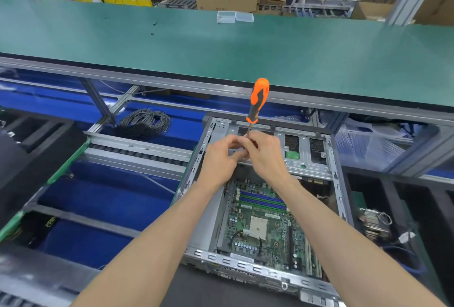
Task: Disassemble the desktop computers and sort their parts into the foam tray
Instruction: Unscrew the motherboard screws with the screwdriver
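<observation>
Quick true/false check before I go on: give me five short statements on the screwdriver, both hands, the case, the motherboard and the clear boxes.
1. The screwdriver has an orange and black handle. True.
2. The left hand rests flat on the green bench. False: it meets the right hand over the computer case.
3. The motherboard sits inside the case. True.
4. The screwdriver lies on the bench. False: it stands handle-up in the hands.
5. Clear plastic boxes sit on the bench. True.
</observation>
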`<state>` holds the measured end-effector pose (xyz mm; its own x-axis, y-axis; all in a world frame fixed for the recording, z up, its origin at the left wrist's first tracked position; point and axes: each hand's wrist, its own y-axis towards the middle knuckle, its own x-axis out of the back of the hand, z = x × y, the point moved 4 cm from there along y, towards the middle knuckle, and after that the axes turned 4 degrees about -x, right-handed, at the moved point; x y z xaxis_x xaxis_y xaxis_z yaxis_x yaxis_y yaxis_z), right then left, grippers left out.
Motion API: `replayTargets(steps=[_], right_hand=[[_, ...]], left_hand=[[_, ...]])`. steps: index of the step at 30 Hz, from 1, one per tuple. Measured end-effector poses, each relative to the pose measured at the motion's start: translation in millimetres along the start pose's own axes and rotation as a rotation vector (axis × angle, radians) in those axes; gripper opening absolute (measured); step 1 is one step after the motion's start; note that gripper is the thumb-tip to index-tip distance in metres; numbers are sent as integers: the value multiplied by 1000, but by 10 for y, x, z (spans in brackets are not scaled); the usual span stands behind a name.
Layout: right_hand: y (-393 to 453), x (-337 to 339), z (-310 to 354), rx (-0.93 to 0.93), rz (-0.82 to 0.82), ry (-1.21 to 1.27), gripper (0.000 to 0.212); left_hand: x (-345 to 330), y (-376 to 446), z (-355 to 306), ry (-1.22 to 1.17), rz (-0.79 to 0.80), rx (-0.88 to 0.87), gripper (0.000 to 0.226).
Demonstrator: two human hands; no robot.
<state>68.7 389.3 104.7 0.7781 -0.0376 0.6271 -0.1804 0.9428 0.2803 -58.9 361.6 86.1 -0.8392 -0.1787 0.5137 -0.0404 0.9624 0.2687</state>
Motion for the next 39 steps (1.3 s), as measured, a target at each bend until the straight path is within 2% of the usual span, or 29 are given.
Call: replayTargets(steps=[5,20,27,39], right_hand=[[5,-41,8,44,13,-34,32],[16,-91,-40,63,-34,-62,37],[-9,-88,-18,70,-62,-59,36],[-39,-87,0,59,-61,-43,38]], left_hand=[[-12,46,33,-34,-11,24,10],[-6,47,32,2,-27,36,21],[6,48,51,-10,-46,39,13],[10,54,47,10,-37,27,15]])
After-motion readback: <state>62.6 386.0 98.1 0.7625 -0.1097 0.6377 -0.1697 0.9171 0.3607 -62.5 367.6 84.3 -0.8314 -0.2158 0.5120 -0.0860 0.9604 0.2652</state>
